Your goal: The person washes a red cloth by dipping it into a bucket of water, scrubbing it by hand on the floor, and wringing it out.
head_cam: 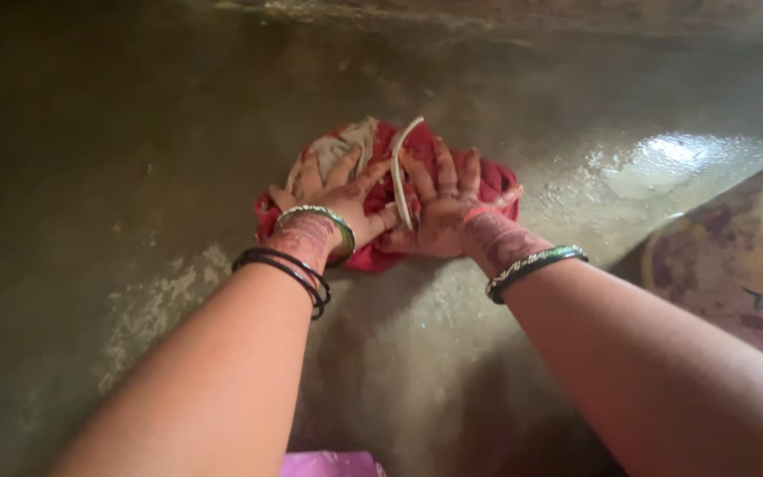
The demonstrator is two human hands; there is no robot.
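A bunched red cloth [487, 181] with a cream patch and a white strap lies on the wet floor in the middle of the view. My left hand [342, 190] presses flat on its left part, fingers spread. My right hand [443, 199] presses on its right part, fingers spread and pointing away from me. Both hands carry dark henna patterns, and both wrists wear bangles. The cloth under the palms is hidden.
The wet concrete floor [134, 177] surrounds the cloth, with a shiny puddle [664, 159] at the right. A patterned fabric [735, 274] lies at the right edge. A pink object [328, 464] shows at the bottom edge. A wall base [487, 13] runs along the top.
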